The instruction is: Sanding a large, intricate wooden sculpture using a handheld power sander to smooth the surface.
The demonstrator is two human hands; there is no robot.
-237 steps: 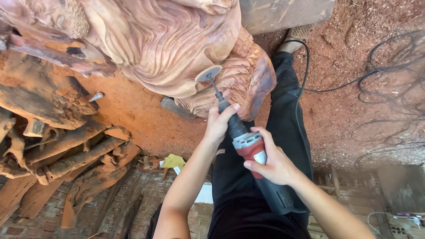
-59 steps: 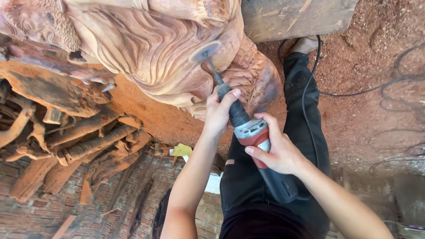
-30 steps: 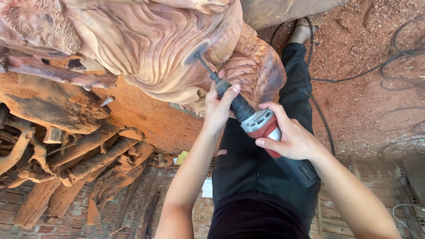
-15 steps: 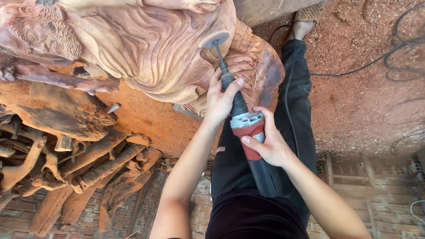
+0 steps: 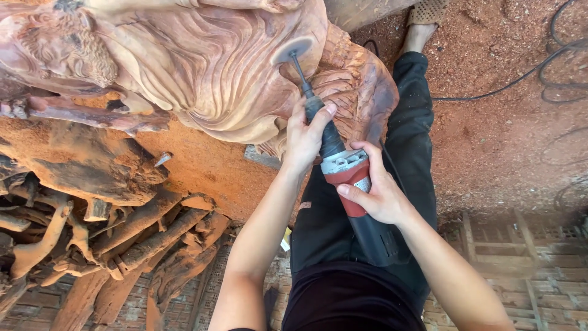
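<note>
A large reddish carved wooden figure point(image 5: 202, 67) with flowing robe folds fills the upper left. A red, silver and black die grinder point(image 5: 349, 178) points up at it, and its round sanding disc point(image 5: 293, 49) rests against the carved folds. My left hand point(image 5: 304, 138) grips the grinder's black neck near the shaft. My right hand point(image 5: 378, 193) wraps the red body further back. My black-trousered leg point(image 5: 410, 141) stretches out beside the carving.
Gnarled carved roots point(image 5: 92, 239) spread at the lower left. Red sawdust covers the ground point(image 5: 508, 141), where black cables point(image 5: 551, 55) lie at the upper right. A wooden pallet point(image 5: 508, 251) and brick paving sit at the lower right.
The disc has shifted a little along the carved folds over the last seconds. Both hands keep the same grip on the grinder, and my view has drifted slightly.
</note>
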